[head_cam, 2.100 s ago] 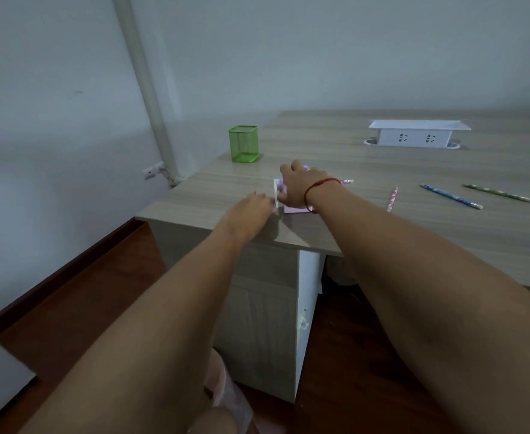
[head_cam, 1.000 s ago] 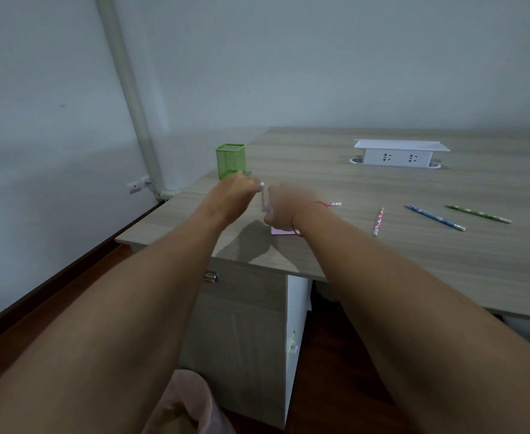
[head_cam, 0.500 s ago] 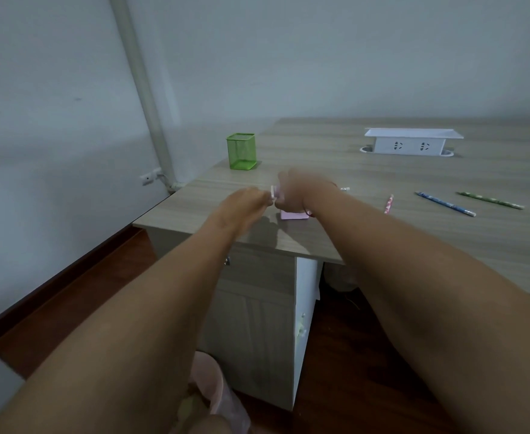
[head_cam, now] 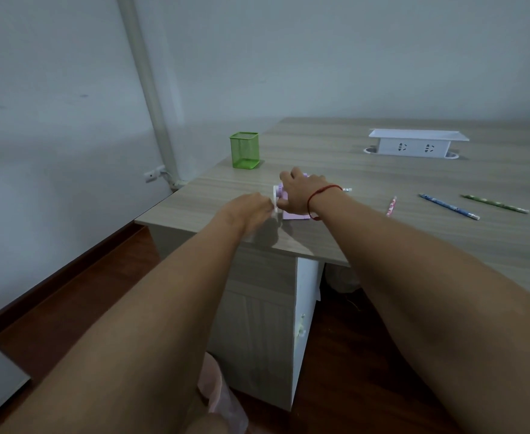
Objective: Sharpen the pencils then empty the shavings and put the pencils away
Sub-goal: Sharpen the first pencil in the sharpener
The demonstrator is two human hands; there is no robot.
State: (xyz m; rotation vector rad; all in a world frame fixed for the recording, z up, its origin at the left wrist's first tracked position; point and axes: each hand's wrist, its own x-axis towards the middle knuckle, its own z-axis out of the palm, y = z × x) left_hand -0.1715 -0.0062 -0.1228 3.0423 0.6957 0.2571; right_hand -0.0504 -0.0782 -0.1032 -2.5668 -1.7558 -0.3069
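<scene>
One small pink sharpener (head_cam: 294,215), sitting on the bench (head_cam: 367,239) close to the near corner. Pressed down from above by the right hand (head_cam: 298,195), fingers curled over the top, so mostly hidden. One pencil (head_cam: 347,190) poking out of its far side, only the end showing past the wrist. On the near side, a white crank (head_cam: 274,198), pinched by the left hand (head_cam: 248,211) with bent fingers. A bit blurry there, so hard to see just how.

Probably light, hard plastic, not squishy. Likely to slide or tip on the smooth wood during turning, so best held firmly on top, as now. Crank small and thin: best taken with the fingertips and turned gently, not yanked. Pencils stiff and thin, with easily snapped tips, so better picked up by the middle. Shavings box maybe in the bottom part, but hidden under the hand. Best pulled out level, to keep bits from spilling.

Three more pencils lying flat off to the right, well apart from the sharpener: a pink pencil (head_cam: 391,206), a blue pencil (head_cam: 448,206) and a green pencil (head_cam: 494,204). Farther back on the left, a green mesh pencil cup (head_cam: 244,150), likely the place for putting pencils away. Behind, a white socket box (head_cam: 418,145). Down on the floor by the bench, a pink bin bag (head_cam: 216,396), handy for the shavings.
</scene>
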